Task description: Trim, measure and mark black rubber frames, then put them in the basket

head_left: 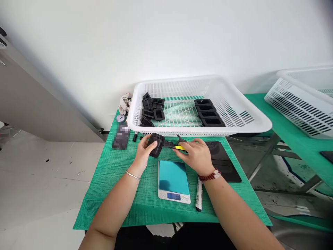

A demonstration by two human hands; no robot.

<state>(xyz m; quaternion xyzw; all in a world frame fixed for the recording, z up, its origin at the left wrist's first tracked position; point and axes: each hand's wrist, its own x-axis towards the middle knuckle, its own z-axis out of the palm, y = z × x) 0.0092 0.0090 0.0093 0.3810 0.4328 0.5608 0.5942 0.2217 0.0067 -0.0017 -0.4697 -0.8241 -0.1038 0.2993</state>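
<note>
My left hand [144, 151] grips a black plastic part [155, 146], a rounded rectangular frame, with the thumb on its face. My right hand [198, 155] is closed around a black and yellow tool [180, 148] that looks like a caliper. The tool's narrow dark bar points left and reaches the part's right side; whether they touch is unclear. Below both hands lies a digital scale [173, 177] with a blue-green plate and a display that appears to read 0.0. A white marker [199, 194] with a black cap rests beside it, under my right wrist.
Behind my hands stands a white plastic basket [244, 122] holding several black frame parts [153, 104] in a loose pile and a row [209, 113]. A black flat panel [226, 163] lies right, a blurred dark item [121, 136] left. Another basket [299, 104] stands on the right-hand table.
</note>
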